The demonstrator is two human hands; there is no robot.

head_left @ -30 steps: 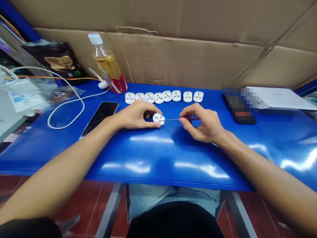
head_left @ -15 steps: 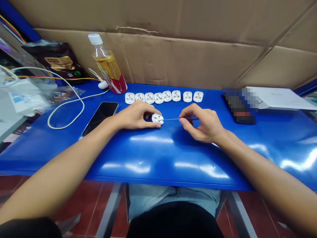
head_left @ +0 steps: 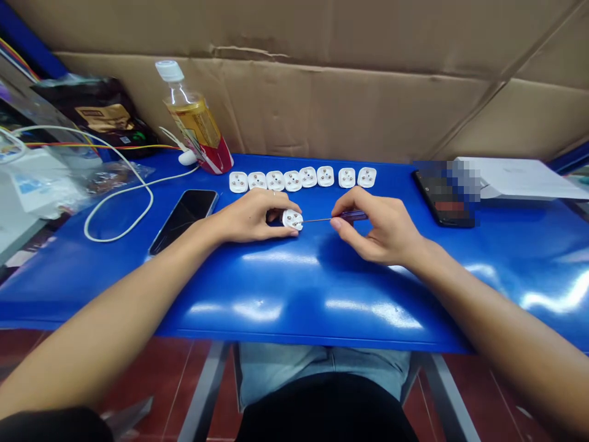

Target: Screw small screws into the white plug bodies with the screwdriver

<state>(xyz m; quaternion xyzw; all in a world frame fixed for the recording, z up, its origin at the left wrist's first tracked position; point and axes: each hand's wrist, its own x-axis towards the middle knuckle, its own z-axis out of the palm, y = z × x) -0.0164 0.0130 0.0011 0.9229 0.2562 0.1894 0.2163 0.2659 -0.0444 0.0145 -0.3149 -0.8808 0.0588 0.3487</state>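
Between the thumb and fingers of my left hand is a white plug, tilted so its inner face with brass-coloured terminals shows. My right hand is closed around the dark handle of a screwdriver. The thin shaft points left, and its tip meets the plug near a terminal; whether it sits in a screw is too small to tell. Behind my hands stands a row of several similar white plug parts, inner faces towards me.
A phone lies by my left forearm, with a white cable curling beyond it. A drink bottle and a dark pouch stand back left. At the right are a black device and a white box. Cardboard walls the back.
The view has shifted slightly. More of the screwdriver's handle shows beside my right fingers, which have changed position a little. My left hand still holds the plug in the same place.
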